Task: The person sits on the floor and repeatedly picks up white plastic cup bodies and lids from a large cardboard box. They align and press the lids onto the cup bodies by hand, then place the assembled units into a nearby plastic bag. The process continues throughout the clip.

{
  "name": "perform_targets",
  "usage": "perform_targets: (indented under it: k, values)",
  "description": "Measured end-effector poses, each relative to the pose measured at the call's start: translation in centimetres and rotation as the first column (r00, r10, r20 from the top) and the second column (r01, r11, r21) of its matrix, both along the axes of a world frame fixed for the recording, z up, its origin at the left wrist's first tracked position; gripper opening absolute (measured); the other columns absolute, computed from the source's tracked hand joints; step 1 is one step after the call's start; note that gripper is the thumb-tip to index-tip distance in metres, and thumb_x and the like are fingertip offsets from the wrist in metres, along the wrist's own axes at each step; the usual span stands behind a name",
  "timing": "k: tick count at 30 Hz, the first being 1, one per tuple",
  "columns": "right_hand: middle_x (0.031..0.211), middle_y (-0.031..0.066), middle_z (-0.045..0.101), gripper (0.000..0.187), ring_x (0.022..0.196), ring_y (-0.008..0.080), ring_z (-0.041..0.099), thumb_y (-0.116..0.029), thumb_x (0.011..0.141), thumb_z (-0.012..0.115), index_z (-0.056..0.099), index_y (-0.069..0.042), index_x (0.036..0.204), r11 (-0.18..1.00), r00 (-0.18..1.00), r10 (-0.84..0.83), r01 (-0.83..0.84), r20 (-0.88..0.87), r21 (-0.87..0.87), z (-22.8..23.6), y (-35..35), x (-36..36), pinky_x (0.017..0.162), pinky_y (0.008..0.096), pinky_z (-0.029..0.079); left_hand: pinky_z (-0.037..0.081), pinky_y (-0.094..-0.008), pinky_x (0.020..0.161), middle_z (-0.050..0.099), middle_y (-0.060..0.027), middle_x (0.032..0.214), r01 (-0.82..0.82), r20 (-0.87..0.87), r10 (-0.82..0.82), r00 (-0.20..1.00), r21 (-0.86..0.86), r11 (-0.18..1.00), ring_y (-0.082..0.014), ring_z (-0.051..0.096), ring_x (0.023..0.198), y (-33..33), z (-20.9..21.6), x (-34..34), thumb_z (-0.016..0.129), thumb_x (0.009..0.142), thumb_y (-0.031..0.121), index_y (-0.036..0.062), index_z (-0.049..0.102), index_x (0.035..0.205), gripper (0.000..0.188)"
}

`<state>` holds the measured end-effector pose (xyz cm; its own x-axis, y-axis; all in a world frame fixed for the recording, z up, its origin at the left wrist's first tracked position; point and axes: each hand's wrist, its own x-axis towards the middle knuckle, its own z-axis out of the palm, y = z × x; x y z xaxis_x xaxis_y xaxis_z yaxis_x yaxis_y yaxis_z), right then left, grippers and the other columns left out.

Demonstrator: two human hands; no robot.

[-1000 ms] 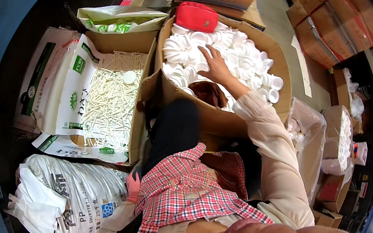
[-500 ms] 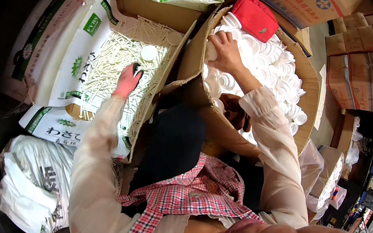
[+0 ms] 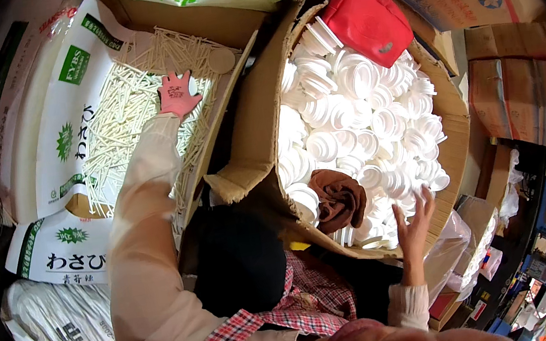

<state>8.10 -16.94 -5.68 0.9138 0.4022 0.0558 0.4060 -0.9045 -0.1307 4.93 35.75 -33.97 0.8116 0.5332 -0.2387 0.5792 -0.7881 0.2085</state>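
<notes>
- Left hand [image 3: 178, 94]: clad in a pink knitted work glove, fingers spread and palm down, it lies flat on the heap of thin white plastic sticks [image 3: 122, 126] that fills the left-hand brown cardboard carton [image 3: 223, 26]. No stick is seen pinched between its fingers.
- Right hand [image 3: 413, 219]: bare, fingers extended and parted, it rests at the 5 o'clock edge of the pile of white ribbed plastic caps [image 3: 363, 114]. It grips nothing that can be made out.
- The caps fill the right-hand open cardboard box [image 3: 456, 143], which stands just beside the stick carton, at its 3 o'clock side.
- A red zipped fabric pouch [image 3: 367, 22] lies on the caps at the box's 12 o'clock; a crumpled brown cloth [image 3: 339, 199] lies at its 7 o'clock, near the right hand.
- White printed sacks with green lettering [image 3: 60, 142] line the stick carton at its 9 o'clock; further sealed cartons [image 3: 514, 85] stand at the picture's 3 o'clock.
- Step in hand, as judged: both hands are reaching into their stocks, one per box, with neither a stick nor a cap yet secured.
- Next move, as judged: each hand must close on a single piece; the gloved fingers need to separate one stick from the tangle, and the bare fingers need to lift one cap free of its nested neighbours.
</notes>
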Motion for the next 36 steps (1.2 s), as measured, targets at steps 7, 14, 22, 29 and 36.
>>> perform_targets:
  k: [7,14,22,29,36]
  values:
    - [0.130,0.0180,0.046,0.034,0.119,0.0357,0.047,-0.002,0.080,0.068,0.058,-0.003,0.113,0.983,0.987,0.019,0.011,-0.163,0.185,-3.5,0.7,-1.4,0.098,0.0414,0.039,0.042,-0.0554,0.091,0.043,-0.0179,0.130,0.241,0.180,-0.258,0.949,0.110,0.964,-0.0375,0.043,0.121,-0.2,-3.1,9.5,0.065,0.075,0.039,0.0189,0.052,0.128,0.058]
    - [0.128,0.0200,0.046,0.051,0.113,0.0385,0.049,-0.002,0.076,0.071,0.052,-0.002,0.123,0.906,0.932,0.362,-0.348,-0.018,0.240,-0.9,11.1,5.3,0.092,0.0435,0.044,0.042,-0.0529,0.079,0.052,-0.0151,0.113,0.272,0.123,-0.300,0.946,0.207,0.940,-0.0333,0.049,0.109,1.2,-10.5,11.7,0.052,0.084,0.032,0.0170,0.056,0.117,0.037]
    - [0.132,0.0137,0.044,0.060,0.123,0.0506,0.031,-0.029,0.059,0.083,0.060,-0.017,0.113,0.898,0.901,0.398,-0.421,0.174,0.124,-7.1,21.8,11.0,0.089,0.0588,0.038,0.043,-0.0464,0.089,0.053,-0.0200,0.117,0.034,0.348,-0.017,0.937,-0.041,0.999,-0.0377,0.052,0.104,-0.1,-2.3,7.1,0.072,0.075,0.029,0.0028,0.052,0.117,0.054]
    - [0.079,0.0132,0.058,0.027,0.085,0.0352,0.048,-0.013,0.063,0.075,0.054,-0.002,0.077,0.861,0.949,0.240,-0.306,0.207,0.406,-5.6,15.0,9.4,0.076,0.0434,0.045,0.042,-0.0296,0.090,0.053,-0.0091,0.114,0.309,0.795,0.431,0.428,-0.576,0.757,-0.0199,0.050,0.103,-3.3,14.5,-1.9,0.073,0.072,0.000,0.0032,0.047,0.122,0.056]
    - [0.096,0.0197,0.060,0.030,0.101,0.0394,0.048,-0.022,0.071,0.075,0.061,0.001,0.085,0.958,1.000,-0.018,0.021,-0.013,0.286,-0.8,-1.0,6.0,0.082,0.0456,0.043,0.035,-0.0343,0.104,0.043,-0.0130,0.134,0.629,0.769,-0.120,0.628,-0.411,0.660,-0.0211,0.042,0.125,-13.6,30.8,-0.4,0.075,0.074,0.016,0.0075,0.047,0.134,0.066]
